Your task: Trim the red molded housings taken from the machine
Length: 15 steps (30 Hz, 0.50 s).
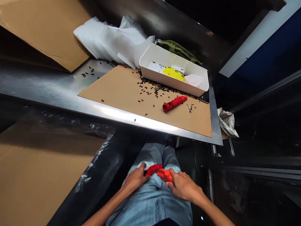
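Bright glare on steel table [58, 91], dark below; edges warped, sharp.

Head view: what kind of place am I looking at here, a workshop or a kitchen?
Most likely a small assembly or packing station, not a kitchen. A steel bench carries a cardboard mat strewn with tiny black bits, a red plastic part, a white parts tray and stacked white bags.
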### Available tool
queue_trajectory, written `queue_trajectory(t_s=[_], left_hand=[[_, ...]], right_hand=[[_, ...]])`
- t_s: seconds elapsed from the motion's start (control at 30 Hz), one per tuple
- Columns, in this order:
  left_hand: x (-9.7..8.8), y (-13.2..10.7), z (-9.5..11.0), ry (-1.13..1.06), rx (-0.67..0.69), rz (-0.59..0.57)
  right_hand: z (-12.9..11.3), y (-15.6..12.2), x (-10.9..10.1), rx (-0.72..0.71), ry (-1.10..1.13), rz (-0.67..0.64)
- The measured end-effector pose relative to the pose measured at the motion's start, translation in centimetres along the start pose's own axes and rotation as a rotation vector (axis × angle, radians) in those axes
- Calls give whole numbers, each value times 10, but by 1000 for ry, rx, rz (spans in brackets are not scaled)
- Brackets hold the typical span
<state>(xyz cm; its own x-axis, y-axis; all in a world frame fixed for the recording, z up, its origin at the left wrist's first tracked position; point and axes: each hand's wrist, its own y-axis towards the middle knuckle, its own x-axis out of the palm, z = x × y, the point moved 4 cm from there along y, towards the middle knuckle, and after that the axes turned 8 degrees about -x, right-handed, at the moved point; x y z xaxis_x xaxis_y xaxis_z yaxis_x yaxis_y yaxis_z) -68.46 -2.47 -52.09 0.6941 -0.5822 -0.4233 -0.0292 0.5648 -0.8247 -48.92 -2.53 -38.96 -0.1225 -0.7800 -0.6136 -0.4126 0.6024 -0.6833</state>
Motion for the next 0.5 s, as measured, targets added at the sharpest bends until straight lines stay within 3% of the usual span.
queue_trajectory(t_s=[0.1, 0.23, 0.37, 0.5], left_hand=[[7, -14, 6, 130, 16, 82], [12, -20, 6, 111, 39, 92], [12, -5, -1, -144, 17, -11], [6, 17, -11, -533, -135, -206]], right_hand=[[8, 0, 3, 39, 0, -4], [20, -4, 8, 54, 36, -23], [27, -4, 12, 60, 77, 2], [21, 3, 18, 5, 135, 6]])
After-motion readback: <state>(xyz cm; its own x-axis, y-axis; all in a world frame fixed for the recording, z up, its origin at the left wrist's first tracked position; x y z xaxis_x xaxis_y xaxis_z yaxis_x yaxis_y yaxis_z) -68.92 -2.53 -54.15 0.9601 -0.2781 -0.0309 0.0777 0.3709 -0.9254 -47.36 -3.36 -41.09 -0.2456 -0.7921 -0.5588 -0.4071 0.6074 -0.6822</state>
